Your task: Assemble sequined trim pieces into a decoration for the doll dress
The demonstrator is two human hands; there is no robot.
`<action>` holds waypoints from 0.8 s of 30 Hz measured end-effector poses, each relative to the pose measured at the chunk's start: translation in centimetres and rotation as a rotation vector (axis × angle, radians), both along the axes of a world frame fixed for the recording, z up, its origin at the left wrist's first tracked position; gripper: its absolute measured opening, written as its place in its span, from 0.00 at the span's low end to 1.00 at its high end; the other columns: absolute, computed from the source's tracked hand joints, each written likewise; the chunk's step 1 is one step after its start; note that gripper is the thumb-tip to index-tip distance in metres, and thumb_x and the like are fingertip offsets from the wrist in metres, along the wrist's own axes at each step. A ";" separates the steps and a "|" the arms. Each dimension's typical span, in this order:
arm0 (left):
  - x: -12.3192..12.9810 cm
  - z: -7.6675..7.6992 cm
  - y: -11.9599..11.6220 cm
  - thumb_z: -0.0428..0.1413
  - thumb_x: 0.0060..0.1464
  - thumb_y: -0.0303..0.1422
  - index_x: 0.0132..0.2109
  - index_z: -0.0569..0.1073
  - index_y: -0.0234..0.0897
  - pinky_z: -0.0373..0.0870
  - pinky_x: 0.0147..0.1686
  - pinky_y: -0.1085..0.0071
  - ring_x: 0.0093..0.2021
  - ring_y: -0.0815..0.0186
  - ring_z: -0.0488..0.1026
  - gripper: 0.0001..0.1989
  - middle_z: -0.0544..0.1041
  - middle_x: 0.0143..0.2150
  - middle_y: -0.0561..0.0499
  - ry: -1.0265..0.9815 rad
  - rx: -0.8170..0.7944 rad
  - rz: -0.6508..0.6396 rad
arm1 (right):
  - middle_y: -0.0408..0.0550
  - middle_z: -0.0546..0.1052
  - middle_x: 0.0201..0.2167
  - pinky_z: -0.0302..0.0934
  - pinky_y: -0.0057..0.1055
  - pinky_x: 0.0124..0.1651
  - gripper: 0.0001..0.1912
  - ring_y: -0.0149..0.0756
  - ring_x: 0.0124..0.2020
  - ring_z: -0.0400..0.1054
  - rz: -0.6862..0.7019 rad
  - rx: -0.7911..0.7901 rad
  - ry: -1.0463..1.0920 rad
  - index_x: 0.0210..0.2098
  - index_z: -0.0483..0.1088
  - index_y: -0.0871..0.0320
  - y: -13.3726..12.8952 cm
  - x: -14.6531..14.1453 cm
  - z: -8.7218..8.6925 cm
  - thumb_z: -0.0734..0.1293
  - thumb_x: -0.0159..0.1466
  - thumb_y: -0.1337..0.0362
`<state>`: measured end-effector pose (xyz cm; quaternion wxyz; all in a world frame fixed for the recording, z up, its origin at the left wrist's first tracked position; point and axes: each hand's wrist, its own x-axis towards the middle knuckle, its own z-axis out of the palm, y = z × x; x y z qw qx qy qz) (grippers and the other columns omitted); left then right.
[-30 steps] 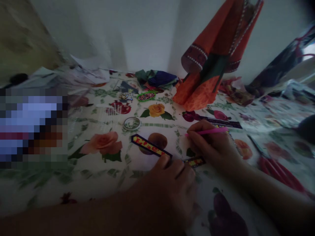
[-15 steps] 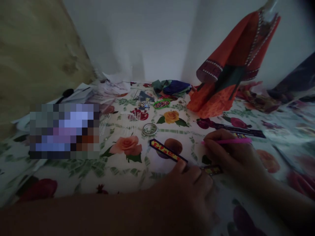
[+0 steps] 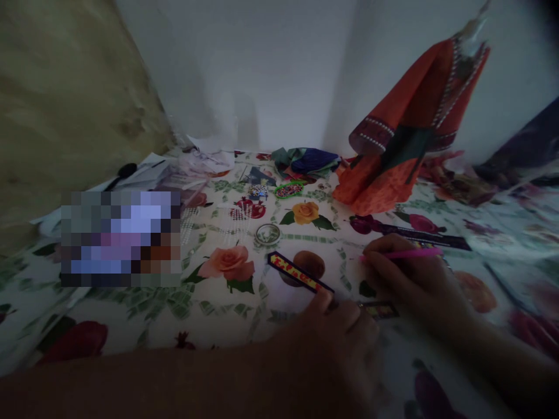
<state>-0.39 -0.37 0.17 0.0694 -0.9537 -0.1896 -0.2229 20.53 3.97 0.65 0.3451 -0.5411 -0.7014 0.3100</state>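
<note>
Yellow-and-red strip, dark-edged: near end held in left hand. Pink stick: pinched in right hand. Orange garment, bead-trimmed: far right, beyond both hands.

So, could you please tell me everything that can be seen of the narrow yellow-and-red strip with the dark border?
The narrow, flat, dark-bordered yellow-and-red strip looks like fabric, though the dim picture leaves this unsure. It lies slantwise on the white, flower-printed tablecloth, its far-left end pointed. The left hand touches its nearer end and hides what follows; I cannot tell whether it joins the similar patterned piece past that hand.
</note>
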 end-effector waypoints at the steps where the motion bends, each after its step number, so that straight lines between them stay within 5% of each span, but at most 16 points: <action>1: 0.0 0.1 0.0 0.48 0.68 0.38 0.48 0.76 0.27 0.68 0.33 0.59 0.38 0.58 0.71 0.19 0.77 0.45 0.40 0.009 0.006 -0.003 | 0.45 0.73 0.26 0.61 0.28 0.21 0.11 0.33 0.22 0.67 0.003 -0.010 0.009 0.37 0.69 0.54 0.0 0.0 0.1 0.65 0.69 0.54; 13: -0.3 0.3 0.2 0.48 0.69 0.38 0.50 0.77 0.29 0.67 0.34 0.60 0.40 0.58 0.72 0.18 0.78 0.50 0.39 0.053 0.072 -0.042 | 0.42 0.71 0.24 0.56 0.27 0.18 0.11 0.31 0.19 0.63 0.006 -0.106 0.189 0.37 0.68 0.53 -0.1 -0.4 0.5 0.65 0.69 0.53; 24: 0.3 -0.4 -0.1 0.50 0.67 0.40 0.47 0.78 0.30 0.65 0.39 0.56 0.39 0.57 0.72 0.18 0.80 0.46 0.43 -0.021 0.047 0.027 | 0.40 0.70 0.25 0.59 0.27 0.21 0.07 0.29 0.20 0.65 0.068 -0.079 -0.028 0.39 0.67 0.55 0.2 -0.3 1.5 0.62 0.72 0.58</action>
